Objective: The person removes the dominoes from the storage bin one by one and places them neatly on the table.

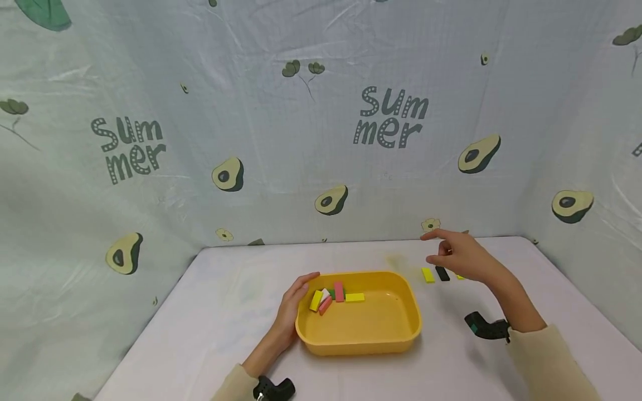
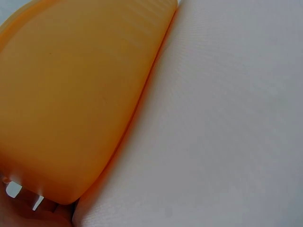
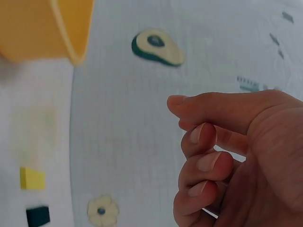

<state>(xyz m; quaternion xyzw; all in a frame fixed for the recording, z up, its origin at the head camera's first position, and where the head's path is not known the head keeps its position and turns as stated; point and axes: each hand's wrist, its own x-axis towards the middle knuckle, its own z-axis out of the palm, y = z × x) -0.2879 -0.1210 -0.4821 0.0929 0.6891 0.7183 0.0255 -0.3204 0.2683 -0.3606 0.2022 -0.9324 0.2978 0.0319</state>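
Note:
A yellow plastic tub (image 1: 361,348) stands on the table. Inside it, at the back left, lie several small blocks: a yellow block (image 1: 316,301), a pink block (image 1: 339,292), another yellow block (image 1: 355,297), plus white, green and pink ones. My left hand (image 1: 290,306) holds the tub by its left side, fingers along the rim at the back corner; in the left wrist view the tub's wall mostly hides it. Raised above the table's right part, my right hand (image 1: 463,256) has nothing in it. Its index finger and thumb are apart, the other fingers loosely bent.
Right of the tub, below my right hand, lie a yellow block (image 1: 428,274), a black block (image 1: 442,273) and a partly hidden yellow one. A pale sheet with avocado prints (image 1: 331,200) hangs behind the white table (image 1: 200,312). Each wrist wears a black device (image 1: 486,326).

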